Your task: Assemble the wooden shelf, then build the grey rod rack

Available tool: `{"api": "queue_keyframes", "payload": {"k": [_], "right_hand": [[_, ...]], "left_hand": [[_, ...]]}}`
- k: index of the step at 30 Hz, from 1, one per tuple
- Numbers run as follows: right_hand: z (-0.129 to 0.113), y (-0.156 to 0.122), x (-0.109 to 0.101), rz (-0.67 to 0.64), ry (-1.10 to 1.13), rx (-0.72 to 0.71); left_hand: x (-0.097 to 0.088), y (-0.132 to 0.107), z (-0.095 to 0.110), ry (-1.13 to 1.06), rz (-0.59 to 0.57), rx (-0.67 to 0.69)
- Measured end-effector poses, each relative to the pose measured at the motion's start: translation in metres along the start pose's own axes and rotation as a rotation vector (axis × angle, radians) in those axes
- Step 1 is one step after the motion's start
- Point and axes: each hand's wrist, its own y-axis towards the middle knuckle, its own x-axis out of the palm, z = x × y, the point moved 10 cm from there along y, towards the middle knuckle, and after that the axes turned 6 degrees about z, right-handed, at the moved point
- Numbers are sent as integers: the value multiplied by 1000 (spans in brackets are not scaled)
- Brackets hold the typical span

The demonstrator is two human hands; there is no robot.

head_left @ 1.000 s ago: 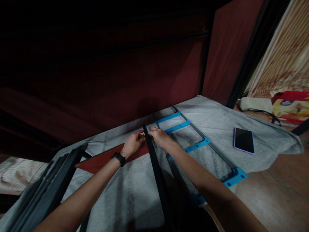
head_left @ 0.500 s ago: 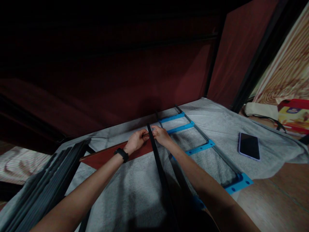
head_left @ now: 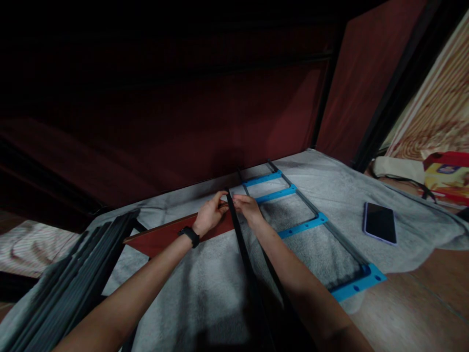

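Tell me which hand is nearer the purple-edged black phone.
Right. The right hand is left of the phone, beside the long black bar; the left hand is farther left, on the bar's other side.

Matt bar [head_left: 240, 242], fuzzy grey cloth [head_left: 194, 283]

The left hand [head_left: 211, 215] bends its fingers toward the right hand [head_left: 249, 208], just beside it; the right hand's fingers are curled, facing the left; left forearm [head_left: 148, 281] and right forearm [head_left: 293, 271] slant apart behind the grip.
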Motion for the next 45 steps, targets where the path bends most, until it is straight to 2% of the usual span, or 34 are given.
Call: {"api": "queue_keyframes", "payload": {"k": [4,9,13,19,24,27,33,35,41,45], "right_hand": [[15,-4,-7,57,122,120],[10,-8,-8,54,104,41],[2,-9,-10,73,-41,-44],[-10,-10,-10,113,-403,-162],[-11,-10,-8,116,-583,-135],[-11,-11,-7,102,-560,-117],[-7,-15,-11,101,-236,-105],[-8,-13,-10,83,-260,-125],[-10,-7,-6,73,-527,-139],[-9,-9,-9,105,-465,-98]], "left_hand": [[5,3,4,58,-82,68],[8,7,10,41,-135,164],[8,6,14,91,-144,184],[8,6,15,79,-163,196],[9,9,13,75,-173,205],[10,11,11,74,-178,208],[11,11,11,53,-210,198],[11,10,13,37,-228,200],[9,9,18,45,-236,204],[10,10,15,45,-228,192]]}}
